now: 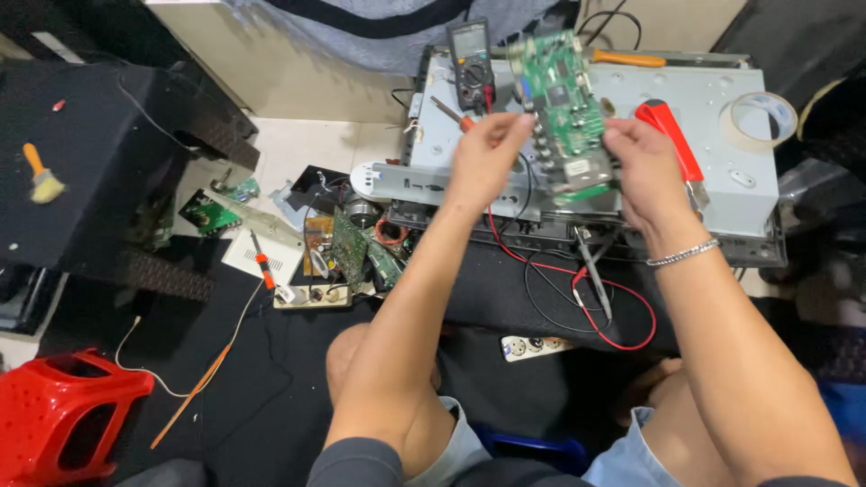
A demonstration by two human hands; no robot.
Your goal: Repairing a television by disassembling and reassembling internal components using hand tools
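- Far left, a red plastic stool [63, 406] sat on the dark floor, and above it a small brush [41, 178] lay on a black cabinet top.
- Next over, loose circuit boards [347, 245] and an orange-handled screwdriver [262, 262] were scattered across pale tile and black matting.
- Centre now: the left hand [483, 158] was pinched shut on the left edge of the green circuit board [564, 108], held up in the air over the grey metal chassis [722, 153].
- A multimeter [471, 61] stood just behind, its red lead [577, 289] trailing down toward the knees.
- The right hand [645, 167] clamped the board's right side; how the fingers sat behind it was hard to tell.
- Far right, a roll of tape [762, 117] rested on the chassis.
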